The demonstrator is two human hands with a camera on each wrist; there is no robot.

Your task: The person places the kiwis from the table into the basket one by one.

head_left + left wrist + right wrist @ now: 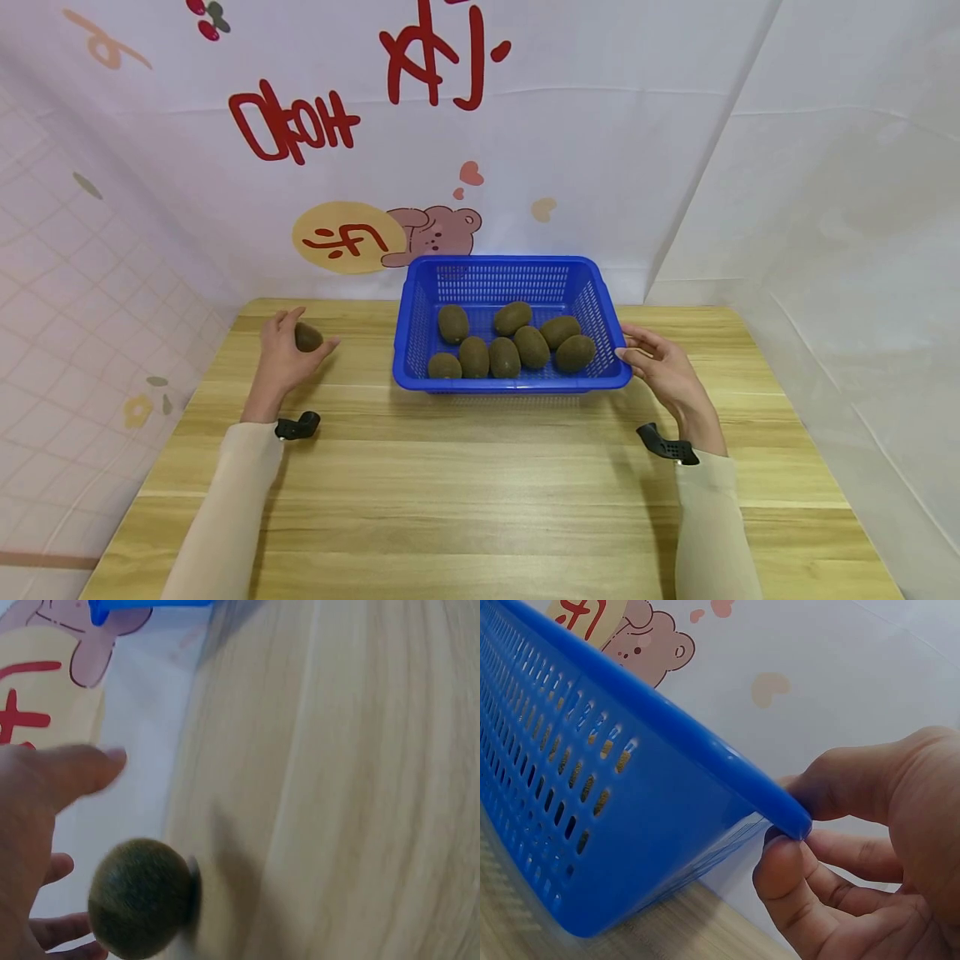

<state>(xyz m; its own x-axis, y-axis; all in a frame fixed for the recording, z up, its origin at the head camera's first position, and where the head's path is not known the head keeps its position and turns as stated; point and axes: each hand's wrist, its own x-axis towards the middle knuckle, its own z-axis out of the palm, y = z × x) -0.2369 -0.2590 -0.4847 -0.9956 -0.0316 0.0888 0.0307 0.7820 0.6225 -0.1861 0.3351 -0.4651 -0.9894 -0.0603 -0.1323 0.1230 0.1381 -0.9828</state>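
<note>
My left hand (288, 353) is at the table's far left, around a brown kiwi (307, 337). In the left wrist view its thumb stands apart from the kiwi (141, 898), while fingertips are right at the fruit's far side. The kiwi sits on the wood. A blue plastic basket (513, 385) with slotted walls holds several kiwis (532, 347), lying mostly toward its near side. My right hand (666, 372) pinches the basket's right rim between thumb and fingers; the right wrist view shows this grip at the rim corner (780, 814).
The wooden table (480, 475) meets a white printed backdrop (570, 133) behind the basket. More of the same sheeting stands along the left and right sides. Black wrist bands (297, 425) sit on both forearms.
</note>
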